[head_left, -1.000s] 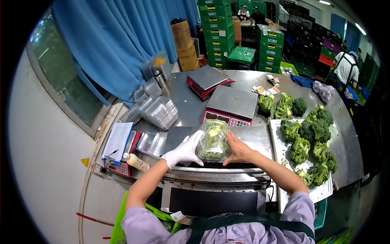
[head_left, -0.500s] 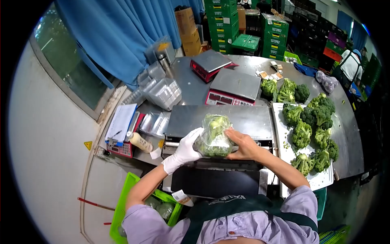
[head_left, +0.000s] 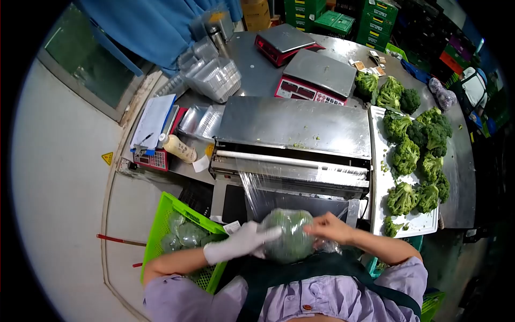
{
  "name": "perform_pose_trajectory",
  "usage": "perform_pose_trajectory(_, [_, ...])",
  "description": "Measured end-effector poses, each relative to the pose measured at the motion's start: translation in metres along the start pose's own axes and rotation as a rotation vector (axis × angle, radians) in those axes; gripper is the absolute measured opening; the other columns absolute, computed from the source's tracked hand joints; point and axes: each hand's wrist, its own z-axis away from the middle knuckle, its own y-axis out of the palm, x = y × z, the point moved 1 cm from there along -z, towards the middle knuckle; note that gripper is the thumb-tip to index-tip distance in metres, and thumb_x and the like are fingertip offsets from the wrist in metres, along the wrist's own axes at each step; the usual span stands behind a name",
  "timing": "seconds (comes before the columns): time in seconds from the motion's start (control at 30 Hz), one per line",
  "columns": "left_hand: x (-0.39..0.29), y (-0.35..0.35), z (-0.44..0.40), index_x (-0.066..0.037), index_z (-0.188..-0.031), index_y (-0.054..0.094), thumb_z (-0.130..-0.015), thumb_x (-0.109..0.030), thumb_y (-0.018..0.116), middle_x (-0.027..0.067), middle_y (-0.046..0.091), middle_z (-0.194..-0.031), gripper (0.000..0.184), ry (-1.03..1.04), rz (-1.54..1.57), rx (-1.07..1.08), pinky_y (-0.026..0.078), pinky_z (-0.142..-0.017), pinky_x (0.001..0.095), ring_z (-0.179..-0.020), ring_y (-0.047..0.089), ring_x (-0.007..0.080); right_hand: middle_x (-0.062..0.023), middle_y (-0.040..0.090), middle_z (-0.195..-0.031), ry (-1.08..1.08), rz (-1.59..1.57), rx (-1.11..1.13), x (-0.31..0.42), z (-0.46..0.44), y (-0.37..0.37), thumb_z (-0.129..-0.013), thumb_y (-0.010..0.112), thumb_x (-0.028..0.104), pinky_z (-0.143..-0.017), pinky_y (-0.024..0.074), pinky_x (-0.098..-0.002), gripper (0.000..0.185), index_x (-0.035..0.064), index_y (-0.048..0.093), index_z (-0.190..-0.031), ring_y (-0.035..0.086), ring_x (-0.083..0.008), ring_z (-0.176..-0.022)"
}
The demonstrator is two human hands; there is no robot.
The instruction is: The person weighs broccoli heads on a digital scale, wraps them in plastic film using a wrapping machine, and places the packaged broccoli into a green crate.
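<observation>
A broccoli head in clear film (head_left: 290, 236) is held close to my apron, between my two hands. My white-gloved left hand (head_left: 244, 240) is against its left side, somewhat blurred. At its right side, my bare right hand (head_left: 330, 229) has its fingers pressed together on the film. A sheet of clear film (head_left: 260, 188) stretches from the wrapping machine (head_left: 292, 167) down toward the broccoli. Unwrapped broccoli (head_left: 406, 156) lies on a white tray (head_left: 380, 214) to the right.
A green crate (head_left: 161, 214) with wrapped broccoli (head_left: 190, 234) is at lower left. Two scales (head_left: 320, 70) stand behind the machine. Clear plastic trays (head_left: 214, 79), a bottle (head_left: 178, 148) and a clipboard (head_left: 153, 122) are on the left. Someone in a white top (head_left: 474, 88) is at far right.
Both hands have drawn the broccoli from the machine down toward my body, and it now shows its darker green crown. Film is now stretched out from the machine. The view has tilted downward.
</observation>
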Motion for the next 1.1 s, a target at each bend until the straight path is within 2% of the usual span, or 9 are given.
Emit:
perform_pose_trajectory(0.23, [0.012, -0.017, -0.056, 0.001, -0.09, 0.063, -0.084, -0.07, 0.034, 0.0073, 0.062, -0.068, 0.077, -0.104, -0.009, 0.163, 0.039, -0.04, 0.0215, -0.047, 0.053, 0.0126, -0.0322, 0.053, -0.105, 0.29, -0.27, -0.102, -0.019, -0.032, -0.009, -0.079, 0.059, 0.055, -0.056, 0.0578, -0.0368, 0.088, -0.013, 0.033, -0.128, 0.066, -0.0333, -0.074])
perform_pose_trajectory(0.43, [0.041, -0.003, -0.021, -0.001, -0.083, 0.059, -0.088, -0.058, 0.044, 0.0012, 0.054, -0.061, 0.06, 0.113, 0.064, -0.161, 0.04, -0.044, 0.021, -0.048, 0.053, 0.0088, -0.0057, 0.065, -0.074, -0.254, 0.39, -0.53, -0.055, 0.017, -0.006, -0.082, 0.063, 0.046, -0.055, 0.0495, -0.0238, 0.051, -0.003, 0.061, -0.094, 0.064, -0.0123, -0.069])
perform_pose_trajectory(0.5, [0.048, 0.002, -0.003, -0.002, -0.087, 0.059, -0.09, -0.053, 0.045, -0.0004, 0.052, -0.06, 0.053, 0.164, 0.022, -0.221, 0.04, -0.044, 0.021, -0.047, 0.052, 0.0079, -0.0042, 0.065, -0.073, -0.051, 0.059, -0.35, -0.054, 0.038, 0.012, -0.086, 0.062, 0.036, -0.06, 0.05, -0.0256, 0.04, -0.0033, 0.061, -0.093, 0.064, -0.0106, -0.071])
perform_pose_trajectory(0.63, [0.065, 0.015, 0.003, -0.001, -0.079, 0.062, -0.091, -0.038, 0.052, 0.0022, 0.05, -0.056, 0.04, 0.398, -0.088, -0.552, 0.039, -0.047, 0.0243, -0.048, 0.05, 0.0093, 0.0021, 0.054, -0.06, -0.252, 0.054, -0.691, -0.084, 0.032, 0.011, -0.088, 0.061, 0.029, -0.047, 0.0361, -0.0248, 0.033, -0.0014, 0.061, -0.075, 0.045, -0.0045, -0.054])
perform_pose_trajectory(0.67, [0.075, 0.015, -0.009, 0.001, -0.071, 0.061, -0.091, -0.032, 0.056, 0.0032, 0.049, -0.054, 0.039, 0.649, -0.185, -0.765, 0.04, -0.049, 0.0264, -0.05, 0.051, 0.011, 0.0021, 0.047, -0.056, -0.351, -0.032, -0.774, -0.085, 0.027, 0.013, -0.088, 0.06, 0.027, -0.044, 0.029, -0.0257, 0.036, -0.0019, 0.057, -0.066, 0.034, -0.0051, -0.051])
perform_pose_trajectory(0.83, [0.096, -0.021, -0.023, -0.003, -0.062, 0.055, -0.086, -0.021, 0.063, 0.007, 0.052, -0.05, 0.031, 0.618, -0.347, -1.103, 0.036, -0.043, 0.0305, -0.043, 0.047, 0.021, -0.0047, 0.04, -0.048, -0.451, 0.189, -1.024, -0.085, 0.013, 0.005, -0.088, 0.059, 0.023, -0.043, 0.03, -0.0278, 0.039, -0.0034, 0.051, -0.061, 0.035, -0.0066, -0.049])
perform_pose_trajectory(0.93, [0.112, -0.039, -0.041, -0.008, -0.072, 0.061, -0.084, -0.016, 0.062, 0.0038, 0.055, -0.056, 0.015, 0.739, -0.484, -1.169, 0.039, -0.042, 0.0325, -0.046, 0.052, 0.0239, -0.0113, 0.047, -0.047, -0.503, 0.467, -1.149, -0.097, -0.002, -0.003, -0.086, 0.06, 0.02, -0.039, 0.0326, -0.0339, 0.036, 0.0003, 0.046, -0.059, 0.043, -0.0208, -0.037])
perform_pose_trajectory(1.0, [0.117, -0.046, -0.06, -0.01, -0.084, 0.065, -0.079, -0.009, 0.062, 0.0039, 0.052, -0.063, 0.006, 0.801, -1.214, -1.291, 0.04, -0.043, 0.0294, -0.05, 0.051, 0.0198, -0.0123, 0.049, -0.048, -0.537, 0.68, -1.181, -0.1, -0.011, -0.003, -0.085, 0.06, 0.019, -0.039, 0.0349, -0.0361, 0.034, 0.0024, 0.046, -0.059, 0.047, -0.0254, -0.039])
perform_pose_trajectory(1.1, [0.108, -0.03, -0.1, -0.016, -0.091, 0.064, -0.077, -0.014, 0.058, 0.0027, 0.057, -0.068, 0.015, 0.828, -1.105, -1.157, 0.043, -0.043, 0.033, -0.051, 0.057, 0.0201, -0.0117, 0.054, -0.051, -0.594, 0.963, -1.21, -0.095, -0.029, 0.005, -0.084, 0.06, 0.018, -0.039, 0.0406, -0.0409, 0.025, 0.008, 0.048, -0.064, 0.053, -0.0301, -0.043])
